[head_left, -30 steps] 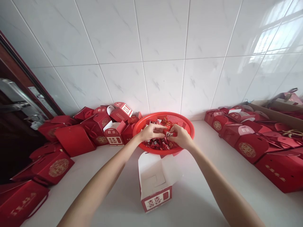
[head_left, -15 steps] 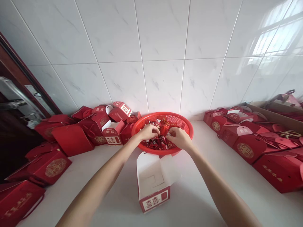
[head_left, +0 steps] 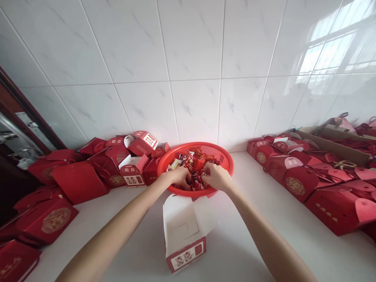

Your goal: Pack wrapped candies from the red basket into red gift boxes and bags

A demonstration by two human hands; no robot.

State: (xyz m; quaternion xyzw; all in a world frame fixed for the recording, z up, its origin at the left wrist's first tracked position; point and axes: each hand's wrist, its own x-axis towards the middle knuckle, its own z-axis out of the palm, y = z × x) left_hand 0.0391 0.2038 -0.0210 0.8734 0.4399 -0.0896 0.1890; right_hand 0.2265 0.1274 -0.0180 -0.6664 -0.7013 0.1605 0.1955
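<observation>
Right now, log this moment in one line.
left hand: among sweets in basket | right hand: same | grips: unclear | box: open, in front of basket

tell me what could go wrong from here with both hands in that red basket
With the left hand and right hand among the wrapped sweets, a few might get pushed over the rim of the red basket. The open box, close in front, could be bumped by a hand drawing back. The tilted box atop other boxes might slide if nudged.
</observation>
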